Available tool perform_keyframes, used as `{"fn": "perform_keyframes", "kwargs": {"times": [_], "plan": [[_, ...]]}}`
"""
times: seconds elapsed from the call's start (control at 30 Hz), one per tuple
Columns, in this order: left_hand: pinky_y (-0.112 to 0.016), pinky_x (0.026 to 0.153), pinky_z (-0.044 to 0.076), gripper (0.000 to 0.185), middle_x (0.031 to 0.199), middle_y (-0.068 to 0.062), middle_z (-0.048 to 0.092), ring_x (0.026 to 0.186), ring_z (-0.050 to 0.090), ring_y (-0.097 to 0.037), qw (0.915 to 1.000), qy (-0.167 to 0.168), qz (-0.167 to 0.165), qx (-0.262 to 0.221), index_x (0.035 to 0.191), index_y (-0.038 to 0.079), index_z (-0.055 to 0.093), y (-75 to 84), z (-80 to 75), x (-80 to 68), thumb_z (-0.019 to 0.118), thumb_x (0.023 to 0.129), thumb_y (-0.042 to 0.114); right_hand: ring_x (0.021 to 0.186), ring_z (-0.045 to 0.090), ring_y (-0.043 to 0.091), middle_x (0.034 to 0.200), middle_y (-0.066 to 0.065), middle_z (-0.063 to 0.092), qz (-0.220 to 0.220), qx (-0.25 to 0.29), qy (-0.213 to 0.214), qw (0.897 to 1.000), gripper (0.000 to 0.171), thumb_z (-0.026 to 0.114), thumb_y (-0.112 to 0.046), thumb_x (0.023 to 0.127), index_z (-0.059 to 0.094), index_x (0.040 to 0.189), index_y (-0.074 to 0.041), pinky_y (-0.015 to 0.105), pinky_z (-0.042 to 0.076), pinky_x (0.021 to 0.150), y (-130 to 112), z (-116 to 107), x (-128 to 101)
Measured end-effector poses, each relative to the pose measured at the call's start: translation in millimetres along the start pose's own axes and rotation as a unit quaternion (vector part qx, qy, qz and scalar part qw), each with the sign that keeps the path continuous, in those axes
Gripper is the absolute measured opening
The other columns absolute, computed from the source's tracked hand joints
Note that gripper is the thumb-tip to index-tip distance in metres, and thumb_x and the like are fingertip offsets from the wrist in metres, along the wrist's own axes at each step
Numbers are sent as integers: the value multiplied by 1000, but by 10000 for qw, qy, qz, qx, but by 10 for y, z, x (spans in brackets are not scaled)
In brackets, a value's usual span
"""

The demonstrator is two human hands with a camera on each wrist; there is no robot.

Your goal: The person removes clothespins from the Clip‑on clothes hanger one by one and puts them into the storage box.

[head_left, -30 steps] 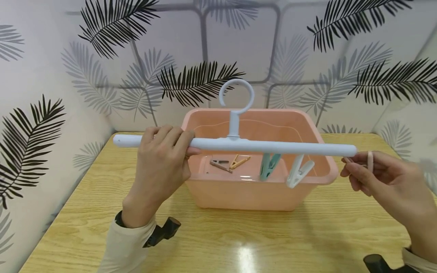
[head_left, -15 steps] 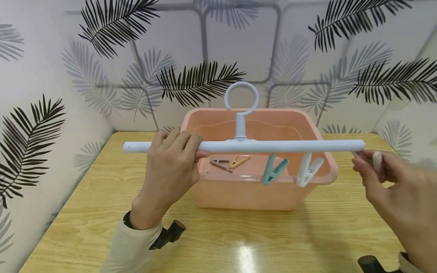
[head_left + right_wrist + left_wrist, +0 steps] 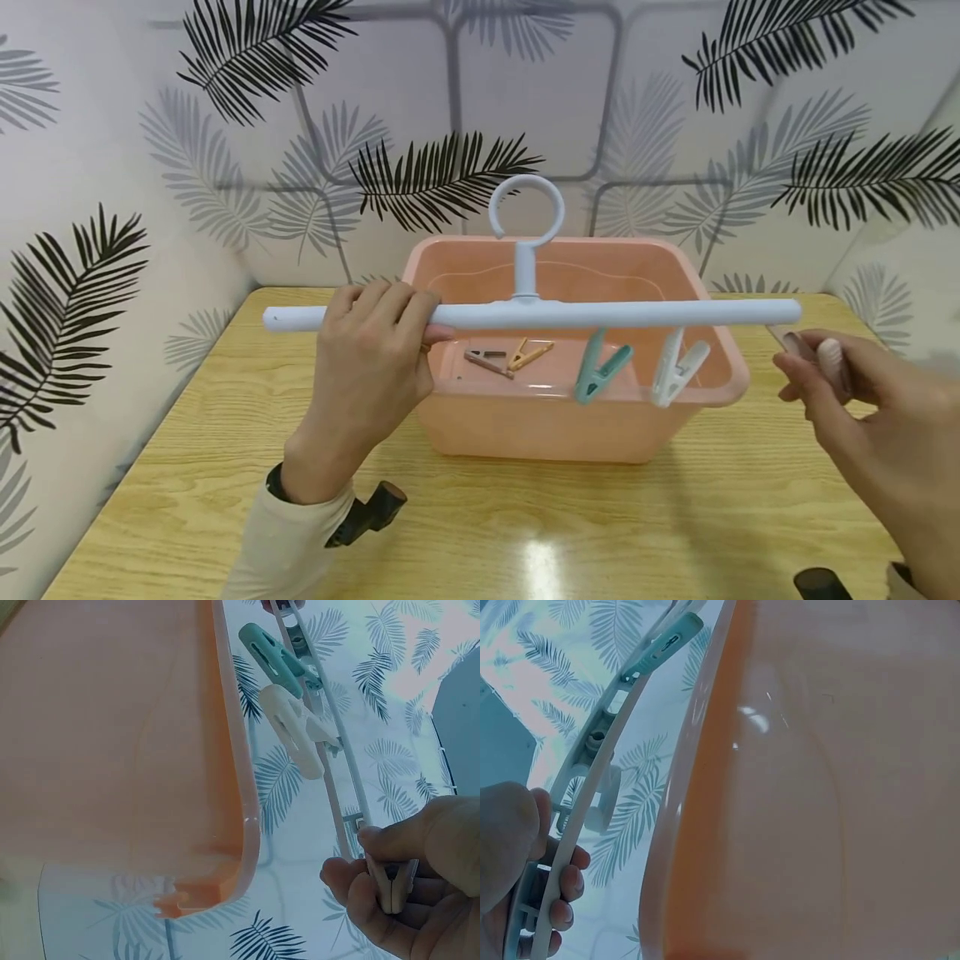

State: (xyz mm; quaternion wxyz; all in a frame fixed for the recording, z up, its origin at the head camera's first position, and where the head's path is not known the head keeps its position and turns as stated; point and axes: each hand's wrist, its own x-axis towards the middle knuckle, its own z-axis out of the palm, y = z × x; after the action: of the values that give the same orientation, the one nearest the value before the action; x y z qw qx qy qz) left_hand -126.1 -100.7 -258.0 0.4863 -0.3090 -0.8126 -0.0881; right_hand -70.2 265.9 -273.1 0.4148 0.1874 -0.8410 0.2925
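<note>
Left hand (image 3: pixel 371 358) curls round hanger (image 3: pixel 600 314); seemingly pinkish clothespin (image 3: pixel 393 901) sits pinched within right hand (image 3: pixel 885 417).

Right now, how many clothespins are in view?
5: teal one and white one on the hanger; brown one and yellow one in the tub; pale one in the right hand. Others may be hidden.

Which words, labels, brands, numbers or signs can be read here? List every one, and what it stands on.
None can be read.
Teal clip: a small dark mark in the left wrist view, too small to tell whether it is writing.
Hanger, tub, white clip, held clip: no legible text.
Wall: printed leaves and lines, no legible lettering.
</note>
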Motion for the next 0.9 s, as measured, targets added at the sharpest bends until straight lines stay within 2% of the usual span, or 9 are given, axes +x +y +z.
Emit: {"fn": "perform_keyframes", "kwargs": {"times": [0.1, 0.2, 0.3, 0.37, 0.47, 0.6, 0.77, 0.9], "plan": [[-46, 71, 44, 14, 76, -14, 61, 76, 58, -33, 10000, 52, -12, -40, 88, -2, 61, -21, -10, -2, 69, 86, 10, 70, 52, -20, 87, -31, 53, -5, 40, -97, 9999, 12, 64, 5, 88, 66, 95, 14, 2, 42, 65, -4, -8, -2], [-46, 69, 42, 15, 77, -14, 60, 76, 58, -34, 10000, 14, -59, -40, 88, -2, 61, -44, -26, 2, 63, 91, 13, 71, 53, -19, 87, -31, 55, -27, 156, -120, 9998, 15, 60, 3, 91, 66, 99, 15, 2, 42, 65, -11, -23, -11], [-46, 68, 42, 24, 78, -15, 61, 76, 58, -34, 9999, -7, -97, 28, 89, -3, 62, -78, -53, 1, 60, 94, 20, 73, 54, -20, 89, -33, 55, -1, 192, -115, 9997, 14, 61, 5, 90, 67, 98, 14, 2, 42, 66, -15, -21, -14], [-46, 69, 42, 22, 79, -16, 62, 75, 58, -33, 9999, -24, -120, 27, 90, -4, 63, -116, -83, -4, 61, 93, 18, 74, 53, -20, 89, -35, 54, 14, 161, -121, 9998, 12, 63, 7, 88, 67, 97, 13, 2, 43, 66, -16, -9, -9], [-46, 70, 43, 21, 80, -16, 64, 75, 59, -33, 9999, -42, -163, 25, 92, -4, 65, -193, -146, -16, 65, 90, 17, 75, 49, -25, 85, -19, 66, -80, -217, -230, 9995, 15, 68, -2, 88, 70, 99, 9, 1, 41, 70, -7, 4, 21], [-46, 72, 41, 19, 80, -15, 64, 77, 58, -34, 9997, -111, -215, 17, 94, -2, 66, -282, -220, -34, 65, 90, 16, 78, 44, -29, 81, 12, 72, -395, -668, -558, 9954, 19, 70, -5, 87, 70, 104, 4, 1, 40, 68, 10, 23, 166], [-47, 73, 40, 14, 80, -14, 64, 78, 58, -34, 9997, -65, -249, -41, 93, 1, 66, -310, -268, -46, 64, 90, 14, 81, 42, -31, 85, 17, 72, -766, -568, -900, 9914, 26, 70, 14, 78, 69, 103, 6, 1, 40, 62, 15, 56, 476], [-47, 74, 39, 17, 79, -15, 63, 78, 57, -34, 9997, -134, -209, -63, 92, -1, 65, -315, -295, -23, 62, 92, 16, 78, 41, -32, 86, 17, 72, -727, -597, -1132, 9891, 24, 73, 11, 77, 70, 100, 3, 1, 38, 59, 44, 108, 734]]}}
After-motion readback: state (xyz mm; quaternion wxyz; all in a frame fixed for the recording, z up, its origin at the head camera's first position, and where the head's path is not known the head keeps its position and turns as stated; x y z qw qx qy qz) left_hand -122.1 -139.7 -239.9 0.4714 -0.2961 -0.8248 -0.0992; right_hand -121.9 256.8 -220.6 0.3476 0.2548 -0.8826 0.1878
